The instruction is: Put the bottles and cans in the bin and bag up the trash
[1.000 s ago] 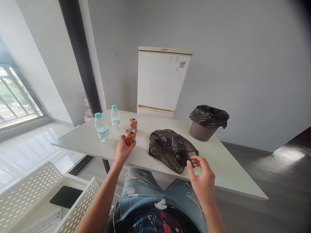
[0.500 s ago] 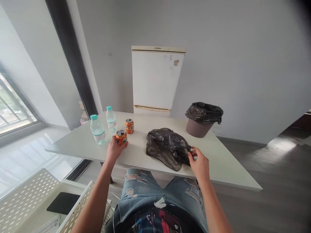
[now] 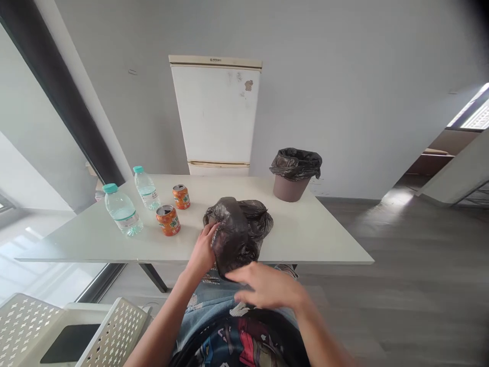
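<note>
A crumpled black plastic bag [image 3: 239,232] lies on the table, its near end drooping over the front edge. My left hand [image 3: 204,250] is closed on the bag's left side, with its fingertips partly hidden in the folds. Just below the near end, my right hand [image 3: 263,285] is slightly blurred, its fingers stretched and thumb apart, holding nothing. Left of the bag stand two orange drink cans, the nearer can [image 3: 168,220] and the farther can [image 3: 181,197]. Beyond them are two clear bottles with teal caps, a nearer bottle [image 3: 122,210] and a farther bottle [image 3: 146,188].
A brown bin [image 3: 289,188] lined with a black bag stands at the table's back right. The white table [image 3: 305,239] has a straight front edge close to my legs. White perforated baskets [image 3: 114,331] sit low at left, and a refrigerator [image 3: 216,117] stands behind.
My left hand has let go of the nearer can and taken the bag's left side. My right hand has left the bag's right end and come nearer my body. The bag has bunched up.
</note>
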{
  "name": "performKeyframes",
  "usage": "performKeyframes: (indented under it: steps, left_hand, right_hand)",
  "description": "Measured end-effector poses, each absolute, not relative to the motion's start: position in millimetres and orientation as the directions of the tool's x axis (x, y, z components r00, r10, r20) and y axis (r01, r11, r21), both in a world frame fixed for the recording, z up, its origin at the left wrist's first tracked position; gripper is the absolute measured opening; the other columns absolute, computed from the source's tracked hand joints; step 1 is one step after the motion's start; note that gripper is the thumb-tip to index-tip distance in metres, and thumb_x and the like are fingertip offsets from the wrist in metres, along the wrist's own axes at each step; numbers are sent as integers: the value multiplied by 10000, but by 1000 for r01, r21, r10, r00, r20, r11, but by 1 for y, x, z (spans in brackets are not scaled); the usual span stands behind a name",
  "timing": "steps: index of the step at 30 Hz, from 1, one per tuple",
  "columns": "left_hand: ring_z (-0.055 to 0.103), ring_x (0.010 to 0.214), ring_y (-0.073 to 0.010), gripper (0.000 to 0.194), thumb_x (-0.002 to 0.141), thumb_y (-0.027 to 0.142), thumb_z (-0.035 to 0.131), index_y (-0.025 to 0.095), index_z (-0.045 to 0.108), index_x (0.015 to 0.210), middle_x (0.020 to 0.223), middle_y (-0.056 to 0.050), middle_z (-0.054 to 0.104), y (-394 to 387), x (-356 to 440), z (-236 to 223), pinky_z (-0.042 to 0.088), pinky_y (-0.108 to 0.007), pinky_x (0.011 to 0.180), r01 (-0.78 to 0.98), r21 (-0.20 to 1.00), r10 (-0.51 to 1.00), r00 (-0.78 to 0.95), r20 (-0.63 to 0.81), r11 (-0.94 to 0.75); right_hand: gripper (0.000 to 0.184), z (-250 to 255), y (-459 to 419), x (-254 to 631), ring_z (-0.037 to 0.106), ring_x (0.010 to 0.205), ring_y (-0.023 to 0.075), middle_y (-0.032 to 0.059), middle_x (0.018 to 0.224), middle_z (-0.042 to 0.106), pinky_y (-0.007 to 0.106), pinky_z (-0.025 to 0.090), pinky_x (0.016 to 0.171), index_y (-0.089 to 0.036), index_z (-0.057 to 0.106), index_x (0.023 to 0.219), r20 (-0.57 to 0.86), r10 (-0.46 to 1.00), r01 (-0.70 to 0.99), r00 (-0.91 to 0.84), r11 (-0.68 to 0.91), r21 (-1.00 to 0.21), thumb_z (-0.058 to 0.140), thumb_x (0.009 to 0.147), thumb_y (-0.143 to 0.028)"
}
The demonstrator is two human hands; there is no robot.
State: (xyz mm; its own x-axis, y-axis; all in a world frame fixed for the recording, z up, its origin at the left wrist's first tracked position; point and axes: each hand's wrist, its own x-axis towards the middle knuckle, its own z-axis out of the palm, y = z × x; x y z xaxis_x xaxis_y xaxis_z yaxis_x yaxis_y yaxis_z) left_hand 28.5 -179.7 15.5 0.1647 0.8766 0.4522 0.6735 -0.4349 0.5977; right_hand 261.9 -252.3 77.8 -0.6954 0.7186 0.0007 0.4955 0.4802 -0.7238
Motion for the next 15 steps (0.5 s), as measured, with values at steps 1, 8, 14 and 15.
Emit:
performKeyframes:
  steps: [1,8,14,15]
  left_hand:
    - [598,1332,-311,492,882,156,570,219,632,1367,1444,-149,603,-175,29,10,490,-477,1143,679,582,877,207,433,-447]
    - [621,1252,-326,556,664,28,573,198,647,1188,1319,-149,657,-162,17,-10,515,-483,1078,745,498,879,254,403,-443]
    - [635,1185,-305,465,743,84,573,208,624,1187,1243,-130,673,-166,18,-7,524,-447,1044,734,530,884,209,418,-425]
    - [637,1172,-301,418,779,112,577,213,628,1181,1230,-127,678,-166,18,-8,522,-442,1047,734,543,889,188,417,-409]
  right_hand:
    - [306,81,-247,268,748,864,214,17,1070,816,291,560,784,-292,795,1191,12,751,467,-660,423,-777,678,936,-416]
    - [493,60,-155,317,696,1012,280,150,1235,726,430,567,916,-206,679,1337,433,889,657,151,238,-716,623,943,-497]
    - [253,29,-114,321,717,899,252,85,1026,787,398,551,904,-237,783,1034,293,956,646,-4,226,-729,624,887,-367]
    - [217,29,-116,321,714,858,249,76,927,786,387,547,880,-228,776,909,290,957,625,0,226,-747,612,887,-369]
